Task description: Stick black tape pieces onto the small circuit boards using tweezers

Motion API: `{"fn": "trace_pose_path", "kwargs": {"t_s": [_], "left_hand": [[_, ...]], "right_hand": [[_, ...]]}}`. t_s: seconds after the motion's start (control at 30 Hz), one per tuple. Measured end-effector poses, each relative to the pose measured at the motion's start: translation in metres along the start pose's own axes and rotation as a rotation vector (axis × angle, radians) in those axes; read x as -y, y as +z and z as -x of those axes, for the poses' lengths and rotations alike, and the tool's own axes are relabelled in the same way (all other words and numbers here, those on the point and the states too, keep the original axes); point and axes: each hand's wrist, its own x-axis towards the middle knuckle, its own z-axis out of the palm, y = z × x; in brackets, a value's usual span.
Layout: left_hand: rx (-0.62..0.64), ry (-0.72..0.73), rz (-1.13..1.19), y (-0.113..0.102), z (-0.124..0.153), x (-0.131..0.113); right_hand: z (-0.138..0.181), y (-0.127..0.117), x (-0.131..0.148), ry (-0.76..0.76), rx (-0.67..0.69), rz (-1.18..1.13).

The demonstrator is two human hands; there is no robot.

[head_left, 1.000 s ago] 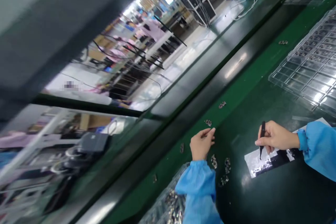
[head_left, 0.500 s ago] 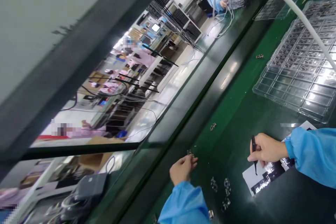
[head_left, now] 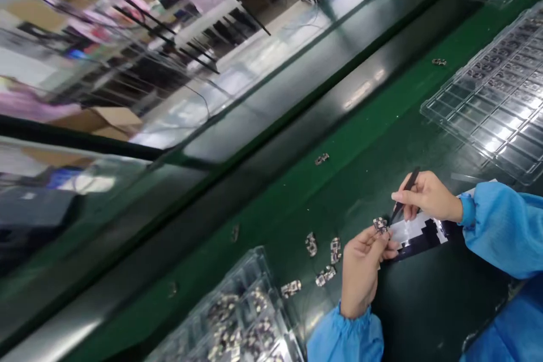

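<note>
My left hand (head_left: pixel 365 257) pinches a small metallic electronic part (head_left: pixel 380 224) between thumb and fingers, over the near end of a sheet. That white sheet with black stickers (head_left: pixel 418 236) lies on the dark green bench. Black tweezers (head_left: pixel 406 192) are gripped in my right hand (head_left: pixel 426 195), with their tips pointing down close beside the part; whether they touch it I cannot tell. Several similar parts (head_left: pixel 326 275) lie loose to the left of my left hand.
A clear compartment tray (head_left: pixel 483 119) with parts in its far cells stands at the right. Another clear tray (head_left: pixel 258 260) heaped with parts is at the bottom. Single parts lie along the green strip (head_left: pixel 271 198). Behind the metal ledge (head_left: pixel 254 136), blurred people in pink work at benches.
My left hand has moved right, from the far green strip to the sheet, bringing a part beside the tweezers. The camera view has turned, showing the lower parts tray.
</note>
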Motion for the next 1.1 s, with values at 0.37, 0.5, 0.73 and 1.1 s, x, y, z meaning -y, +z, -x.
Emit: {"fn": "trace_pose_path", "kwargs": {"t_s": [0.37,0.5,0.73,1.1], "left_hand": [[0.138,-0.019,-0.067,0.0019,-0.0006,0.0029],[0.133,-0.015,-0.074,0.0024,-0.0007,0.0031],[0.140,-0.024,-0.083,0.0011,-0.0007,0.0041],[0.125,-0.025,-0.090,0.0017,0.0013,0.0031]], "right_hand": [[0.0007,0.0084,-0.0064,-0.048,-0.026,0.062],[0.0007,0.0085,-0.0057,-0.054,-0.037,0.083],[0.0006,0.0095,-0.0058,-0.032,-0.042,0.099],[0.0009,0.0100,-0.0073,-0.028,-0.038,0.121]]}}
